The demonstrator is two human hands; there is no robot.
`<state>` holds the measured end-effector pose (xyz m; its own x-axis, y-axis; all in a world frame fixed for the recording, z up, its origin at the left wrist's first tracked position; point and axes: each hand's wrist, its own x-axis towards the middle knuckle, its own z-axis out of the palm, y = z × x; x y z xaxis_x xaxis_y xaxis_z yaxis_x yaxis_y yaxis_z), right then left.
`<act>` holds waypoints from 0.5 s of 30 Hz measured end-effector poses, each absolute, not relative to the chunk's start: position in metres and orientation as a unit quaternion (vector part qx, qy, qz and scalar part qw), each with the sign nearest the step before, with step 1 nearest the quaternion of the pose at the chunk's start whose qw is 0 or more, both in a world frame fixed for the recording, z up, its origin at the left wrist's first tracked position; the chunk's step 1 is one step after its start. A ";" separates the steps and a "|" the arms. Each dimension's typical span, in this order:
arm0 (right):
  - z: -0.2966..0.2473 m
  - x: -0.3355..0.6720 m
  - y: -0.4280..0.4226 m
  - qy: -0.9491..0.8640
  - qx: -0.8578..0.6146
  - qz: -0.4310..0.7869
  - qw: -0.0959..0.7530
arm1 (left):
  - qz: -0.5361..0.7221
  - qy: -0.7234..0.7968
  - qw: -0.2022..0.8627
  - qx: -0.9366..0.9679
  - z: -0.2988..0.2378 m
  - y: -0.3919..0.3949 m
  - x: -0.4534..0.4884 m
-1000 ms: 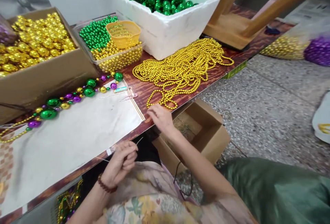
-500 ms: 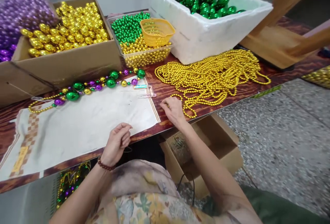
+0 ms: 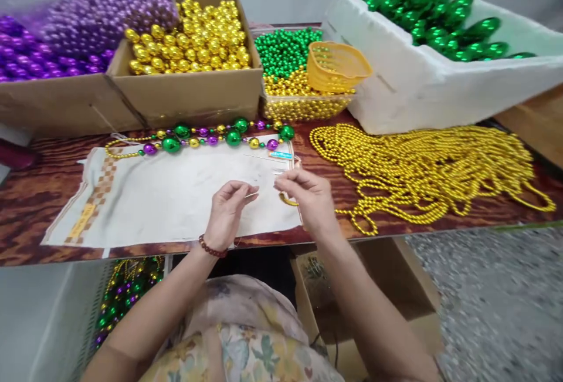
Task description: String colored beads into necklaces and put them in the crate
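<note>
My left hand [image 3: 229,213] is closed in a pinch over the white cloth [image 3: 176,200]; a faint thin line hangs below it, but what the fingertips hold is too fine to make out. Just to its right, my right hand [image 3: 310,197] pinches the end of a gold bead strand [image 3: 288,199], which shows under the fingers. The fingertips of both hands are close but apart. Behind them on the cloth lies a beaded necklace [image 3: 213,139] of green, purple and gold beads. A small teal-labelled packet [image 3: 280,155] and thin needles are near the cloth's right edge.
Gold bead strands [image 3: 422,171] lie heaped on the right. Along the back stand a cardboard box [image 3: 189,97] of gold beads, a clear tub [image 3: 308,109], a yellow basket [image 3: 336,68] and a white foam box [image 3: 387,94]. An open carton [image 3: 422,288] sits below the table edge.
My right hand has moved left from the bead heap to over the cloth, bringing a gold strand end. My left hand has risen towards it. The view has turned right.
</note>
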<state>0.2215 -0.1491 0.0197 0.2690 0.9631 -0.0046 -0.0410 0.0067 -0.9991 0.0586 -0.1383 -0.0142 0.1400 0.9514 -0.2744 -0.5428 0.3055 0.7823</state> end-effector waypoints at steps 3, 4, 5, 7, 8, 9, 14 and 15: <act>-0.008 0.189 -0.145 -0.389 -0.547 0.498 0.549 | 0.550 0.380 0.701 0.248 -0.019 -0.130 0.058; -0.016 0.182 -0.145 -0.380 -0.547 0.511 0.543 | 0.553 0.380 0.701 0.243 -0.020 -0.129 0.057; -0.022 0.177 -0.145 -0.372 -0.548 0.521 0.538 | 0.552 0.379 0.703 0.238 -0.022 -0.127 0.057; -0.030 0.171 -0.145 -0.358 -0.553 0.534 0.531 | 0.546 0.377 0.714 0.225 -0.025 -0.126 0.057; -0.033 0.170 -0.146 -0.350 -0.555 0.539 0.528 | 0.543 0.376 0.718 0.218 -0.027 -0.126 0.057; -0.036 0.169 -0.146 -0.341 -0.557 0.544 0.527 | 0.542 0.375 0.721 0.214 -0.028 -0.126 0.058; -0.047 0.163 -0.147 -0.300 -0.551 0.572 0.528 | 0.541 0.375 0.723 0.209 -0.033 -0.123 0.062; -0.050 0.162 -0.146 -0.295 -0.550 0.577 0.527 | 0.540 0.378 0.722 0.212 -0.035 -0.122 0.062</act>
<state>0.1617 -0.1461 -0.0499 0.1602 0.9327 -0.3230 -0.2833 -0.2700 -0.9202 0.0624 -0.1217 -0.0347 0.1315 0.9395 -0.3163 -0.6196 0.3269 0.7136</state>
